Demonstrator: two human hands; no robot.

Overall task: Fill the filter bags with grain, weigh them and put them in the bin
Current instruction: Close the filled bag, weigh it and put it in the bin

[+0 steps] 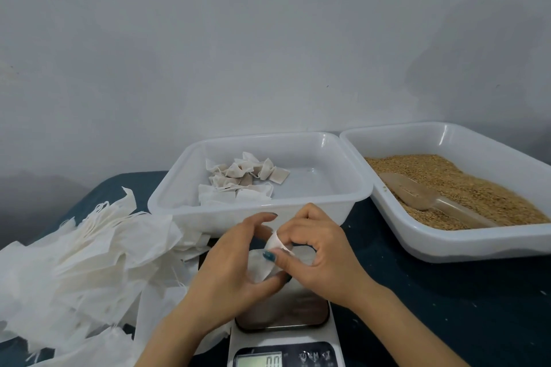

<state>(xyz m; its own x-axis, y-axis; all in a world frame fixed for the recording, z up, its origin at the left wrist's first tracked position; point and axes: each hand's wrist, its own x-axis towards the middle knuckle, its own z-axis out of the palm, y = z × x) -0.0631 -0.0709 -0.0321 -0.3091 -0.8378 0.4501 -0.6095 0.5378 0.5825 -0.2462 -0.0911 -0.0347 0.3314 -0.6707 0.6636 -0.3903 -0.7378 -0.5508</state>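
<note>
Above the scale (pixel 284 345), both hands hold one white filter bag (pixel 262 265). My left hand (pixel 229 274) cradles it from below, thumb on its front. My right hand (pixel 322 250) pinches the bag's upper edge, which is folded back. The scale's display reads 0.0. Behind the hands stands a white bin (pixel 351 188) with several filled bags (pixel 244 176) in its left part. At the right, a second white bin (pixel 477 241) holds brown grain (pixel 465 179) with a tan scoop (pixel 417 194) lying in it.
A loose heap of empty white filter bags (pixel 89 265) covers the left side of the dark blue table (pixel 447 292). A plain grey wall rises behind the bins.
</note>
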